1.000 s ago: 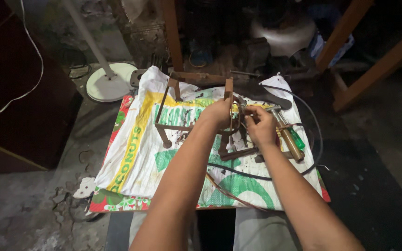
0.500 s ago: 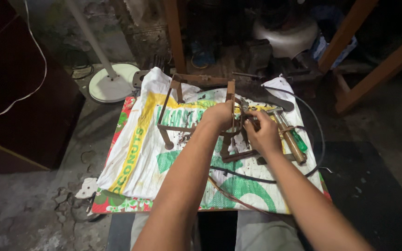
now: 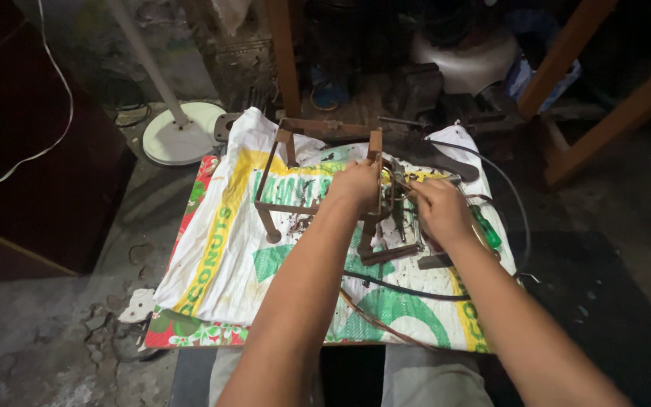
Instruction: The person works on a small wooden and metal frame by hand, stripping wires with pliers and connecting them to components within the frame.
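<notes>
left hand (image 3: pixel 357 183) gripping rusty metal frame (image 3: pixel 318 169), right hand (image 3: pixel 437 209) beside

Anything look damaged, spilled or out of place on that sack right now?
Yes: the brown metal frame that the left hand grips looks rusted all over, and dark crumbs are scattered on the white printed sack beneath it, near the left leg.
</notes>
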